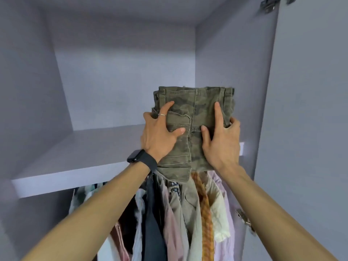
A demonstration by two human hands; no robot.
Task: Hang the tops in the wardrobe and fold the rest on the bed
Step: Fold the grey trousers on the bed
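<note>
Trousers: folded camouflage trousers (195, 110) half over the shelf (75, 157) front edge;
Grip: left hand (160, 134), right hand (220, 142) clasp its sides, fingers spread;
Risk: I judge, released early, it slides off the shelf

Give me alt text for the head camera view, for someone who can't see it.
A person's left hand and right hand grip a folded camouflage garment by its sides, held up in front of a wardrobe's upper shelf. Below the shelf, clothes hang in a row.

Soft even daylight, wide-angle edge warping
</note>
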